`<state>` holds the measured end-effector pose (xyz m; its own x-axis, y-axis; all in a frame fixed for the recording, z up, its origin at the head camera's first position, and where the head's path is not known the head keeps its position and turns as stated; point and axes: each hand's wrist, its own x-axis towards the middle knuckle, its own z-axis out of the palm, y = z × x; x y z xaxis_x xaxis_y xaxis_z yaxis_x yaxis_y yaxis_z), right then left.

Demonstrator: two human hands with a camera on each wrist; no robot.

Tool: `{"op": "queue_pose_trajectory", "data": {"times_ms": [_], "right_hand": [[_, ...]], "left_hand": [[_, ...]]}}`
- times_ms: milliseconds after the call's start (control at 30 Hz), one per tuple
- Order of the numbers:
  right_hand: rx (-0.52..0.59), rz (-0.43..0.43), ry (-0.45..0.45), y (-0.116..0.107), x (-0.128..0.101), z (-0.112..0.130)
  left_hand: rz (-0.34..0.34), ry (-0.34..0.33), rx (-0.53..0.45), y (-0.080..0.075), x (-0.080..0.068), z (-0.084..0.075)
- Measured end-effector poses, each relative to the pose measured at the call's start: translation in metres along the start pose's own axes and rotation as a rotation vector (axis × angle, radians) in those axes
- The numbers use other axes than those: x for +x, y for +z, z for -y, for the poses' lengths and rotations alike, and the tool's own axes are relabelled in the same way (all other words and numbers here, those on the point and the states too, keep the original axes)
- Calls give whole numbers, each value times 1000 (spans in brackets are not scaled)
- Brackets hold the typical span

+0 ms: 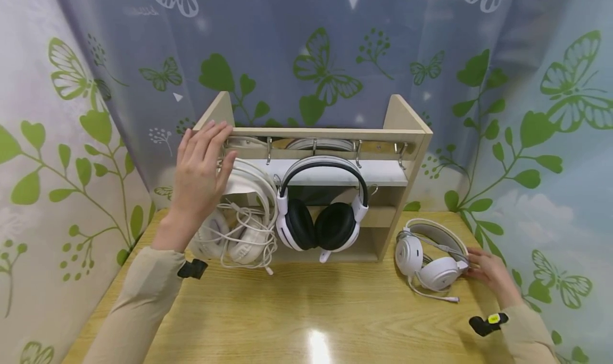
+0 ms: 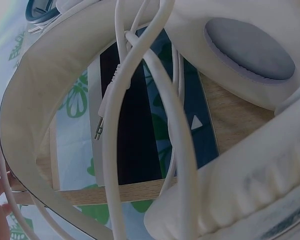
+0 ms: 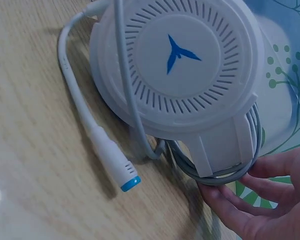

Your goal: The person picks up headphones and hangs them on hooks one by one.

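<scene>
A wooden rack (image 1: 330,134) with metal hooks stands at the back of the table (image 1: 311,311). A white headset (image 1: 249,236) with a tangled cable (image 2: 140,65) hangs at its left end. My left hand (image 1: 201,164) is raised in front of that headset's headband (image 2: 35,90), fingers straight. A black-and-white headset (image 1: 322,223) hangs in the middle. Another white headset (image 1: 433,257) lies on the table to the right of the rack. My right hand (image 1: 486,271) grips it at the ear cup (image 3: 180,65), fingers (image 3: 255,200) curled round the bundled cable beside the cup.
A bare hook (image 1: 401,154) shows at the rack's right end. The lying headset's cable plug (image 3: 117,165) rests on the table in front of it. Butterfly-print curtains close in the table on three sides.
</scene>
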<state>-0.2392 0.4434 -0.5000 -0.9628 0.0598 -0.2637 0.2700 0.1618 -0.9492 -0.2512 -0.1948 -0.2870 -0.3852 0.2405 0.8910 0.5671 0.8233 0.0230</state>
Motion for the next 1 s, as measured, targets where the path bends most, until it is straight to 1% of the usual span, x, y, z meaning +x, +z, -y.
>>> {"op": "queue_pose_trajectory", "data": {"times_ms": [200,400,567,700,867,967,1000], "right_hand": [[-20,21,6,0,-7,-5],[-104,59,8,3,-12,-7],[-147,72,12,6,-19,-8],[-130,75,43,7,-22,-10],[-88,83,46,7,-25,-12],[-90,101,42,8,-24,-11],[-106,105,41,9,-23,-10]], "left_hand": [[4,-4,3,0,-1,1],[-6,-3,-1,0,-1,2],[-11,-2,-3,0,0,2],[-5,3,-1,0,0,1],[0,3,2,0,0,0],[2,4,7,1,0,0],[4,6,10,1,0,0]]}}
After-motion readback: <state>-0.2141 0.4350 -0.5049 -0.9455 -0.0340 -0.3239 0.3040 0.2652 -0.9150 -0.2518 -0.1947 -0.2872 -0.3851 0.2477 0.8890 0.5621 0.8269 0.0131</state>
